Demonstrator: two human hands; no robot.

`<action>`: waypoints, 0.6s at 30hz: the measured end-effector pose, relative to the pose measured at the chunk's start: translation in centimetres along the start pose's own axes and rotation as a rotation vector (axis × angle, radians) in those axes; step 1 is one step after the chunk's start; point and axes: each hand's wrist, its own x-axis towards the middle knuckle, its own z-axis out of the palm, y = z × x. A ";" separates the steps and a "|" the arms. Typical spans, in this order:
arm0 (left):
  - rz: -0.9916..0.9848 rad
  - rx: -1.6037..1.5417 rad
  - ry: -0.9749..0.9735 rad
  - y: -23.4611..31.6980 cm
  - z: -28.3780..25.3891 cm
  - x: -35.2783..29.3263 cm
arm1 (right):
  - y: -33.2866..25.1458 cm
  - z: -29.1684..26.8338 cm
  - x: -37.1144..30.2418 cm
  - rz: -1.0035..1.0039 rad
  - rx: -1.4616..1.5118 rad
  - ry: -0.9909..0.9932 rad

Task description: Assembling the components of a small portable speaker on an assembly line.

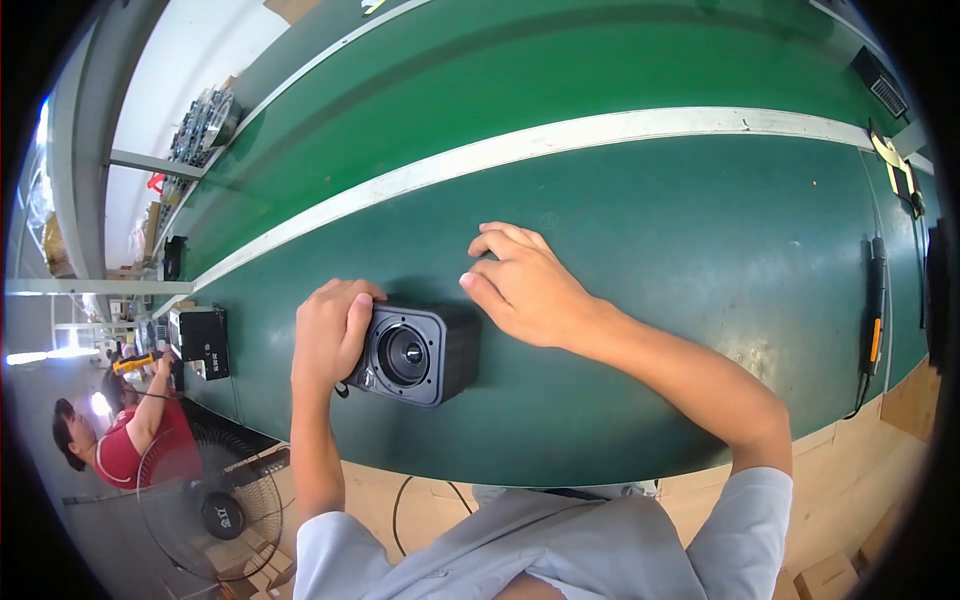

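Note:
A black, box-shaped speaker (452, 345) with rounded edges rests on the dark green bench in front of me. Its round driver (403, 355) faces up toward me, set in a ring with small holes. My left hand (331, 328) grips the speaker's left side, the thumb along its upper left edge and the fingers partly out of sight. A short dark piece sticks out by the speaker's lower left corner. My right hand (530, 285) hovers or rests over the bench just right of the speaker, apart from it. Its fingers are loosely bent and spread, with nothing in them.
A white strip (640, 125) divides the bench from a brighter green belt (600, 60). At the right hangs a cabled, pen-like driver tool (876, 310). On the left stand a black box (200, 340), a fan (215, 510) and a person in red (150, 440) holding a yellow tool.

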 end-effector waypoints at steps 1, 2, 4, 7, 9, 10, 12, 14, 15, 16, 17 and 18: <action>0.006 0.018 -0.004 0.1 0.2 0.1 | 0.0 0.1 -0.1 0.024 0.040 -0.017; 0.006 0.018 0.004 0.2 0.4 0.2 | 0.0 0.2 -0.3 0.018 0.034 -0.018; 0.045 -0.001 0.059 0.2 0.5 -0.1 | -0.5 0.4 -0.4 0.068 0.097 -0.016; 0.055 0.048 0.152 -0.1 0.2 -1.7 | -2.6 0.5 -0.9 0.058 0.113 -0.150; 0.062 0.068 0.199 -0.1 0.8 -2.8 | -3.2 0.7 -1.7 0.081 0.193 -0.207; 0.076 0.068 0.256 0.3 1.0 -3.4 | -3.6 1.2 -2.2 0.110 0.207 -0.192; 0.094 0.073 0.314 0.5 0.9 -4.3 | -4.8 1.3 -2.0 0.173 0.262 -0.302; 0.096 0.093 0.347 0.3 0.8 -4.7 | -6.2 1.9 -1.8 0.240 0.285 -0.270; 0.111 0.103 0.357 0.2 0.7 -4.8 | -6.7 2.2 -1.6 0.331 0.313 -0.227; 0.102 0.110 0.356 0.2 0.5 -4.9 | -7.2 2.4 -1.4 0.305 0.330 -0.206; 0.089 0.117 0.390 0.1 0.6 -4.8 | -7.2 2.6 -1.2 0.276 0.310 -0.218; 0.095 0.072 0.371 -0.3 0.6 -4.7 | -7.3 3.1 -1.2 0.323 0.336 -0.169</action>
